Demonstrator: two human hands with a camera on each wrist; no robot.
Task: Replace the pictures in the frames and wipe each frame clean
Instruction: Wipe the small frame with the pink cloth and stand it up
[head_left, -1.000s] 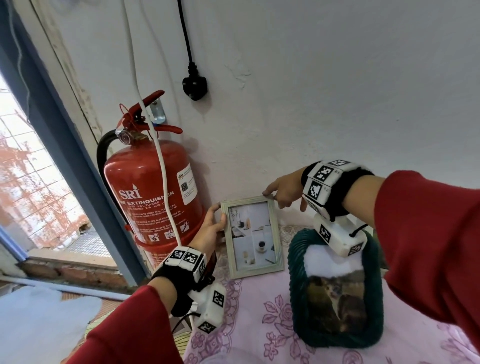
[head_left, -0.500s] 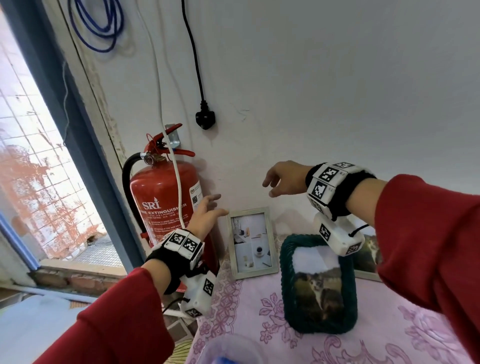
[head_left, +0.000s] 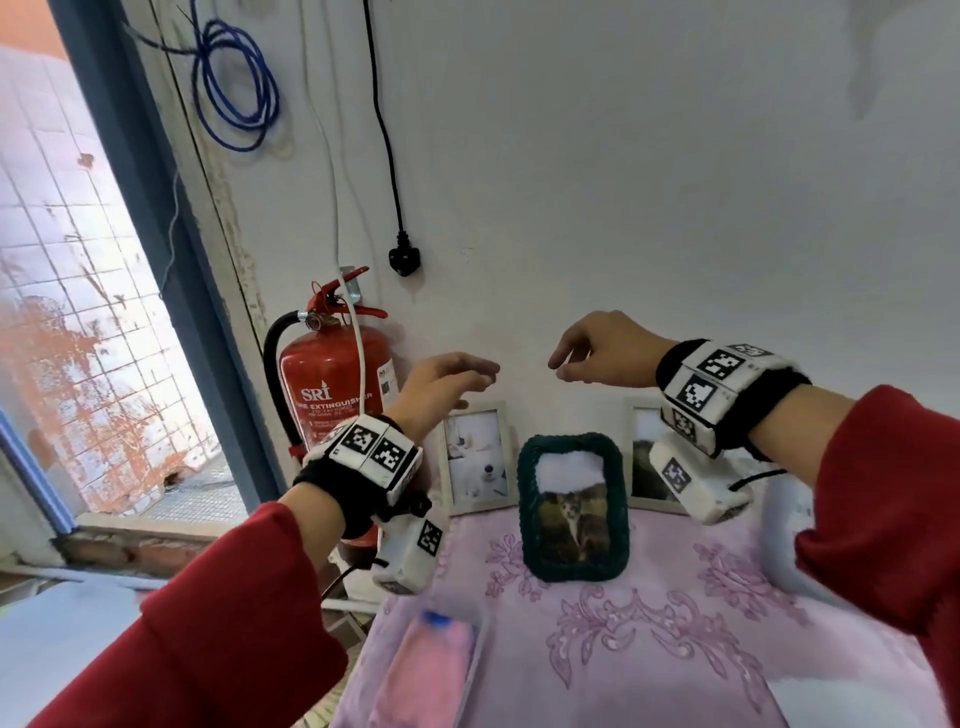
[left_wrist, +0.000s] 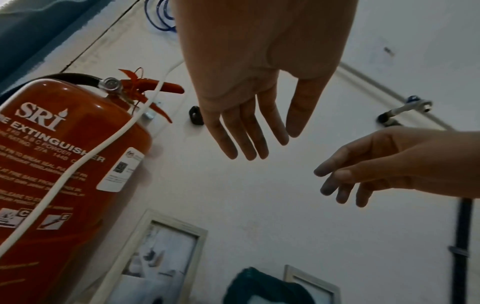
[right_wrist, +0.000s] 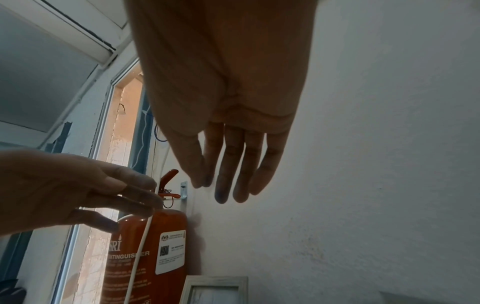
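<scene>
Three picture frames lean against the white wall on a pink flowered cloth. A pale wooden frame with a light photo stands at the left. In front, in the middle, stands a dark green woven frame with a cat picture. A second pale frame is partly hidden behind my right wrist. My left hand and right hand hover above the frames, fingers relaxed and straight, holding nothing. Both empty palms show in the wrist views: left hand, right hand.
A red fire extinguisher hangs on the wall left of the frames, with a white cable across it. A black plug dangles above. A pink spray bottle lies at the cloth's near left edge. An open doorway is at far left.
Both hands let go of the left pale frame and rose above it, now empty. The head view pulled back and up, showing the second pale frame and the bottle.
</scene>
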